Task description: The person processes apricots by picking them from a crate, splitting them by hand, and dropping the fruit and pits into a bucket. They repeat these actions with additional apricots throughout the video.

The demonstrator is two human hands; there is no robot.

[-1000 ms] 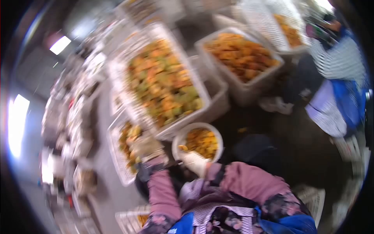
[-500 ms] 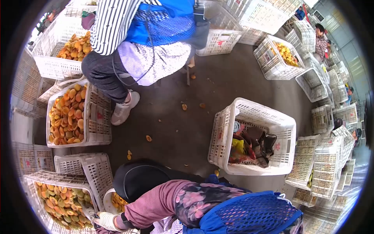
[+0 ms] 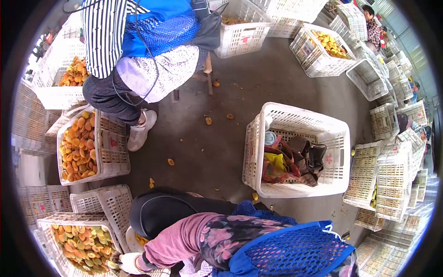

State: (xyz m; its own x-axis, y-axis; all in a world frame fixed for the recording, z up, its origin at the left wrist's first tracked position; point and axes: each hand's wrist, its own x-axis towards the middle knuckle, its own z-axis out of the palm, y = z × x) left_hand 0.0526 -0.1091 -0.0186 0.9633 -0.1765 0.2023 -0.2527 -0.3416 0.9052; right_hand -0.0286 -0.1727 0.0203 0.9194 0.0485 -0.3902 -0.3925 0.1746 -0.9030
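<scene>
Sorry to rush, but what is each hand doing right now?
Left hand: not in view.
Right hand: gloved, beside the fruit crate; grip cannot be told.

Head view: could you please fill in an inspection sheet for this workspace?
Surface: grey concrete floor, bare in the middle.
Job's things: bowl of cut fruit by the knee; fruit crate beside it, full.
Clutter: fruit scraps scattered on the floor; crate of clothes and bags standing alone.
Grips: right hand, white-gloved, low between bowl and fruit crate; open or shut cannot be told. The left hand is not in view.
Cables: thin dark cord down a co-worker's back.
Surroundings: co-worker crouched by other fruit-filled crates; stacked crates at the right; more people far back.
</scene>
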